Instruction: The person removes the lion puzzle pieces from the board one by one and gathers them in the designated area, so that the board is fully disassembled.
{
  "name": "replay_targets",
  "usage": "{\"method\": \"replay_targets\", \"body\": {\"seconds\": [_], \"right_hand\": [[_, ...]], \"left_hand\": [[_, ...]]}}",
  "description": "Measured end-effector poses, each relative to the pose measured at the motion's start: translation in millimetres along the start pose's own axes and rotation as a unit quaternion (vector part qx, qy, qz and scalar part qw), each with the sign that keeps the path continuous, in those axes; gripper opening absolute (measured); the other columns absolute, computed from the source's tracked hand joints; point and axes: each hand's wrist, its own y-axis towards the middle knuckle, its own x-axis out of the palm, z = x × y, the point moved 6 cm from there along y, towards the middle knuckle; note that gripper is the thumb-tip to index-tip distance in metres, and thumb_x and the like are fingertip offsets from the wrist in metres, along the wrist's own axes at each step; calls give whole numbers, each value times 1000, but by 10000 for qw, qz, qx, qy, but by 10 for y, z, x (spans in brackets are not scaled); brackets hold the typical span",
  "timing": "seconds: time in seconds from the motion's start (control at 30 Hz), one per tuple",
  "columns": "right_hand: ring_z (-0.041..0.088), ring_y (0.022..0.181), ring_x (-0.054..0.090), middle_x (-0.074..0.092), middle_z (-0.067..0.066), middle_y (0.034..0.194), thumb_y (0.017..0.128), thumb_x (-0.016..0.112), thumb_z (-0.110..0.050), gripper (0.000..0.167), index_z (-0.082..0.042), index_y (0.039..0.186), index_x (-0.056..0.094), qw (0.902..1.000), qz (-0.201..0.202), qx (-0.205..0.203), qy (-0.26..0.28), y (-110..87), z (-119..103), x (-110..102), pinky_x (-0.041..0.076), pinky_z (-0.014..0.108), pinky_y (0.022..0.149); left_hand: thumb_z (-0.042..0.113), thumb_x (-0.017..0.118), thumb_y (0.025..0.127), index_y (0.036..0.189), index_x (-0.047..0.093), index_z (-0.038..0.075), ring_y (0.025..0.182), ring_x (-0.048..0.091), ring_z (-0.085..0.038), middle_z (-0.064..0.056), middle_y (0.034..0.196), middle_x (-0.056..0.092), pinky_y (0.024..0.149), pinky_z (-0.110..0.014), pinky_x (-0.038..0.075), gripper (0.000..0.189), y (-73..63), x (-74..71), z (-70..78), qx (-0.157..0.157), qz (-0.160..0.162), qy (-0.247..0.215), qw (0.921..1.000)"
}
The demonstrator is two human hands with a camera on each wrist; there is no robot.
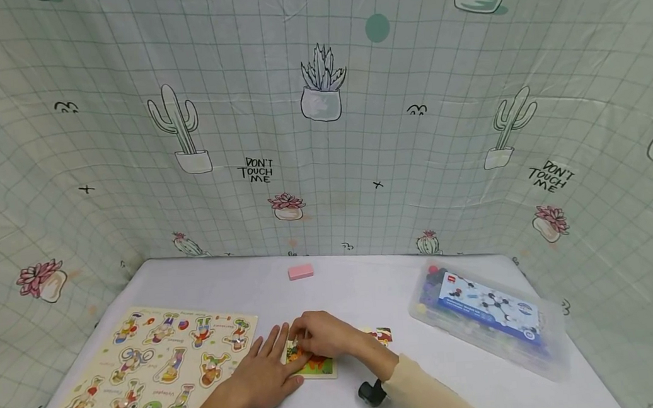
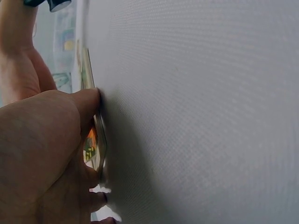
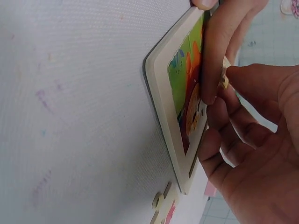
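Note:
A small framed jigsaw puzzle (image 1: pixel 327 375) lies on the table between the two hands. In the right wrist view, its pale frame (image 3: pixel 161 95) surrounds a green, orange and dark red picture. My left hand (image 1: pixel 263 374) rests flat with its fingers spread; the thumb reaches across the picture and the other fingers lie by the left side. Over the far part of the puzzle, my right hand (image 1: pixel 325 332) pinches a small pale puzzle piece (image 3: pixel 225 80) between thumb and fingers. The left thumb partly hides that piece.
Loose jigsaw pieces (image 1: pixel 382 335) lie right of the puzzle, partly behind the right forearm. A large board of sports figures (image 1: pixel 242 377) is on the left. A pink block (image 1: pixel 300 272) sits at the back; a clear plastic case (image 1: pixel 488 319) stands on the right.

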Motion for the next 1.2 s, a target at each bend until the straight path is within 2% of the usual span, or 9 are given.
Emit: {"method": "replay_targets", "body": {"seconds": [0.23, 0.57, 0.8, 1.2], "right_hand": [[1, 72, 52, 57, -12, 84, 95, 65, -9, 12, -13, 105, 70, 9999, 89, -68, 67, 4, -30, 0, 46, 17, 68], [1, 69, 51, 57, -13, 79, 96, 63, -9, 9, -16, 101, 67, 9997, -4, -18, 232, 20, -23, 19, 46, 18, 65], [1, 69, 53, 60, -13, 80, 98, 61, -8, 11, -16, 100, 68, 9986, 11, -45, 518, 2, -20, 4, 47, 17, 66], [1, 73, 55, 62, -12, 81, 96, 66, -11, 7, -15, 100, 70, 9953, 85, 175, 951, 10, 50, 10, 47, 19, 73]], "left_hand": [[50, 45, 104, 150, 49, 35, 152, 15, -42, -24, 164, 18, 115, -64, 24, 49, -4, -4, 9, -13, -25, -10, 10000], [50, 46, 104, 149, 50, 35, 152, 16, -43, -25, 163, 23, 115, -63, 24, 48, -12, -13, 25, 28, 14, -14, 10000], [50, 46, 104, 151, 47, 37, 152, 15, -42, -25, 164, 20, 115, -64, 24, 49, -10, -16, 10, 11, -16, -43, 10000], [51, 45, 104, 152, 44, 39, 152, 14, -42, -24, 165, 16, 115, -64, 24, 50, -2, -1, -6, -9, -46, -7, 10000]]}}
